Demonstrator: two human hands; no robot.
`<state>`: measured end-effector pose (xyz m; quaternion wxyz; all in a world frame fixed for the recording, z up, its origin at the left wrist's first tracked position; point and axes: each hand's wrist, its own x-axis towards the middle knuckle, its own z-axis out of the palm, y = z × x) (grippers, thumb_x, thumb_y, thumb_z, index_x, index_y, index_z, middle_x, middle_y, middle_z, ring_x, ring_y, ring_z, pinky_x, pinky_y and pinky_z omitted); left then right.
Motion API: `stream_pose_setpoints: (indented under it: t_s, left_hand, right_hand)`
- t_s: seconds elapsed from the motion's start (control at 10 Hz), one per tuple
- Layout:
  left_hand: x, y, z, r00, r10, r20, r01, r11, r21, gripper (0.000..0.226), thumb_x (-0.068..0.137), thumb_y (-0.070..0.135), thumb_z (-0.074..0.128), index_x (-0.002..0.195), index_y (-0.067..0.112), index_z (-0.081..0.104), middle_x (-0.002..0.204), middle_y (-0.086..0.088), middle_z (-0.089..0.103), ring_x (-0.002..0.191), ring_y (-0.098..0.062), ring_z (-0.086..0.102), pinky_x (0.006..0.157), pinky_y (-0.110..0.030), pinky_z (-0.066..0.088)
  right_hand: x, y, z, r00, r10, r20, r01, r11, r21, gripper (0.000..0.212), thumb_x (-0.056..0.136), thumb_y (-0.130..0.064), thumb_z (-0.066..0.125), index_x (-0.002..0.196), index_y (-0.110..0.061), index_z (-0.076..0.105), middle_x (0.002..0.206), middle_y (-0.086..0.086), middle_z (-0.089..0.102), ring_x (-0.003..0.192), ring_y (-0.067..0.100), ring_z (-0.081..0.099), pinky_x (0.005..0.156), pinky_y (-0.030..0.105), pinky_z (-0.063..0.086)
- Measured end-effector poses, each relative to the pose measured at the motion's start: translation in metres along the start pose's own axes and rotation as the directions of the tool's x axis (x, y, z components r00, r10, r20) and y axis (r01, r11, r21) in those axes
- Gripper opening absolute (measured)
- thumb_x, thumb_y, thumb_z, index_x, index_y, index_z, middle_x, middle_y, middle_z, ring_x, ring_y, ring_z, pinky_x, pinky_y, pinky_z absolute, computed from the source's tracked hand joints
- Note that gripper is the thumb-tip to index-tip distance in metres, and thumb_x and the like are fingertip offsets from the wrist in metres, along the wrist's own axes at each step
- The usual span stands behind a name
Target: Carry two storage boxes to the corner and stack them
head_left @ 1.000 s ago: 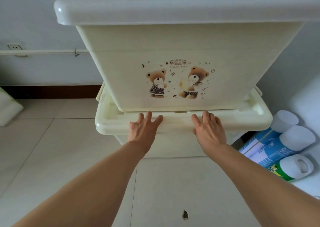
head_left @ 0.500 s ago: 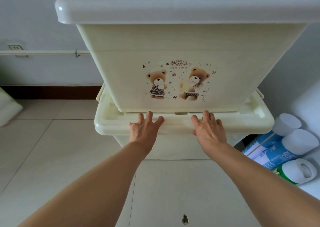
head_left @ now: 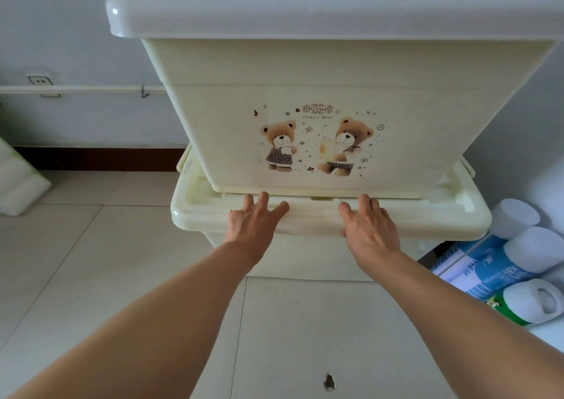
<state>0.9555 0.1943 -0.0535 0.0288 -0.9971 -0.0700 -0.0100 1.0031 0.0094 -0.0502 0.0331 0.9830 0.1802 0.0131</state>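
Observation:
Two cream plastic storage boxes stand stacked against the wall corner. The upper box [head_left: 341, 93] carries a two-bear picture and a white lid; it sits in the recessed lid of the lower box [head_left: 207, 215]. My left hand [head_left: 253, 221] lies flat on the front rim of the lower box's lid, fingers spread and touching the upper box's base. My right hand [head_left: 369, 227] rests the same way a little to the right, thumb hooked over the rim's front edge. Neither hand grips anything.
Three bottles with white caps [head_left: 506, 264] lie on the floor just right of the stack. A white cushion [head_left: 15, 182] leans at the far left. A wall socket [head_left: 41, 81] and rail run along the back wall. Pale floor tiles [head_left: 76, 246] spread to the left.
Both hands stay on the lower lid's rim. The view has shifted slightly, nothing else has moved.

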Motion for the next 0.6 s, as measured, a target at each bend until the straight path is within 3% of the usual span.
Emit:
stream_pose_setpoints:
  t_s: [0.4, 0.5, 0.6]
  left_hand:
    - [0.002, 0.006, -0.005, 0.999, -0.018, 0.046, 0.017, 0.999, 0.031, 0.066, 0.084, -0.002, 0.055, 0.133, 0.035, 0.033, 0.125, -0.006, 0.037, 0.113, -0.026, 0.04, 0.065, -0.032, 0.036]
    - [-0.002, 0.008, -0.013, 0.994, -0.031, 0.107, 0.032, 0.999, -0.008, 0.061, 0.089, 0.006, 0.054, 0.137, 0.034, 0.031, 0.129, -0.006, 0.039, 0.116, -0.025, 0.042, 0.071, -0.032, 0.037]
    - [-0.01, 0.01, -0.022, 0.989, -0.006, 0.145, 0.009, 1.0, -0.019, 0.066, 0.091, 0.026, 0.056, 0.145, 0.035, 0.018, 0.141, -0.007, 0.036, 0.128, -0.025, 0.038, 0.097, -0.038, 0.034]
  right_hand:
    - [-0.006, 0.002, -0.003, 0.999, 0.012, 0.046, -0.013, 1.0, 0.027, 0.041, 0.093, -0.011, 0.049, 0.132, -0.015, 0.037, 0.128, 0.014, 0.038, 0.115, 0.03, 0.041, 0.095, 0.033, 0.036]
    - [-0.015, 0.003, -0.01, 0.996, 0.0, 0.084, -0.006, 0.998, 0.063, 0.055, 0.093, -0.021, 0.051, 0.141, -0.015, 0.025, 0.135, 0.014, 0.035, 0.121, 0.028, 0.038, 0.101, 0.033, 0.034]
    - [-0.028, 0.004, -0.024, 0.993, -0.004, 0.114, -0.013, 0.989, 0.145, 0.071, 0.095, -0.037, 0.047, 0.149, -0.014, 0.008, 0.147, 0.013, 0.023, 0.135, 0.028, 0.025, 0.111, 0.035, 0.027]
